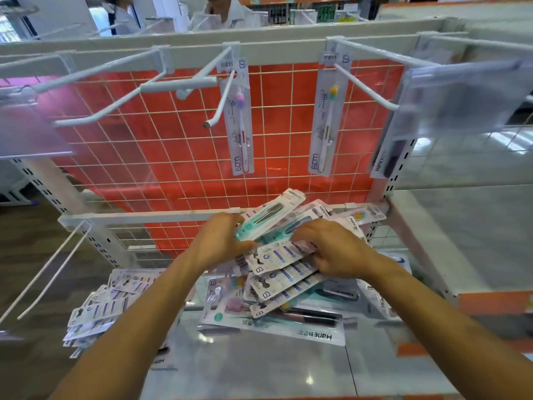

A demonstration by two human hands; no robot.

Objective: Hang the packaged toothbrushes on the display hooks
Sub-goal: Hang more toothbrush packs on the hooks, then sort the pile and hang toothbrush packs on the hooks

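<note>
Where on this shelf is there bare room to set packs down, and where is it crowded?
Bare: the shelf front, nearest the camera, below the large pack; also the neighbouring shelf right of the upright. Crowded: the pile mid-shelf and the stack at left.

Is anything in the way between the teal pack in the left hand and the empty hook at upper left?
Nothing visible. The left hand grips the teal pack on top of the pile, and only open air lies between it and the tip of the empty hook.
</note>
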